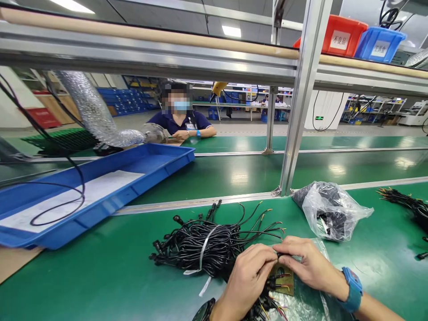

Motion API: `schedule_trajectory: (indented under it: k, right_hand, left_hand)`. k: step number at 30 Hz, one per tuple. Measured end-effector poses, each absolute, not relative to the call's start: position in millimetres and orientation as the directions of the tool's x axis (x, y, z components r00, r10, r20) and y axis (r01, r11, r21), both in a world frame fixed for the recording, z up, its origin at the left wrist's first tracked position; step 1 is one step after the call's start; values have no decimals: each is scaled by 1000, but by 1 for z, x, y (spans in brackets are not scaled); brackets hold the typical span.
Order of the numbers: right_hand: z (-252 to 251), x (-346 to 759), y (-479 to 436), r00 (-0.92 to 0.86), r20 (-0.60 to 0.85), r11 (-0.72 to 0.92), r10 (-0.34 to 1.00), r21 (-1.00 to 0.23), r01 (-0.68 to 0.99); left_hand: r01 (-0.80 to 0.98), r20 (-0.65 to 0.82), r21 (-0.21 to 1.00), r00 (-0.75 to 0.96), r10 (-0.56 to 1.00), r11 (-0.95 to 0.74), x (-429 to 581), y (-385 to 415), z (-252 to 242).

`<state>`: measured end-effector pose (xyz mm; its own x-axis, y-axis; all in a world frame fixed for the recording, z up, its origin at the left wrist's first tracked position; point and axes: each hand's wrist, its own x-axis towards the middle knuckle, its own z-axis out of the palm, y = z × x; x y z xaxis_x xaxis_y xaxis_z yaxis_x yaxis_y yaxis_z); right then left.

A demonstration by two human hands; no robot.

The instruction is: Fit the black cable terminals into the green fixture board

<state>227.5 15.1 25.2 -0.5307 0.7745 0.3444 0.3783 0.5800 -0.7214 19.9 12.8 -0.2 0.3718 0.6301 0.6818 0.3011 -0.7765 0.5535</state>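
**Seating leads on a small board**

Working low at the green bench, the left hand and right hand both pinched shut on a brown circuit board with thin wires. A large tied bundle of black cables, glossy and tangled, lay untouched just beside, suggesting much remained.
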Motion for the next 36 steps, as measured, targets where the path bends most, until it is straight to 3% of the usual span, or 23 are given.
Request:
schedule_trajectory:
  k: [6,11,15,20,24,29,36]
  right_hand:
    - [24,224,15,-505,392,596,769,-727,342]
    - [15,220,17,-481,541,720,690,-578,383]
    - [6,221,22,-521,541,750,660,-505,426]
    - [17,221,16,-488,540,716,686,-622,318]
    - [25,223,12,-458,454,621,764,-709,333]
    - [26,223,11,-432,413,575,801,-731,368]
    - [22,221,11,-407,358,512,841,-770,381]
  left_hand:
    - [291,688,542,386,615,-789,20,14,3]
    - [262,718,532,363,593,-805,17,16,4]
    - [270,734,529,330,594,-804,15,23,1]
    - [252,725,553,324,608,-794,16,17,3]
    - [305,679,602,291,674,-738,18,14,4]
    - [387,560,683,266,784,-619,17,15,-1]
    - [417,529,648,357,770,-638,15,13,-2]
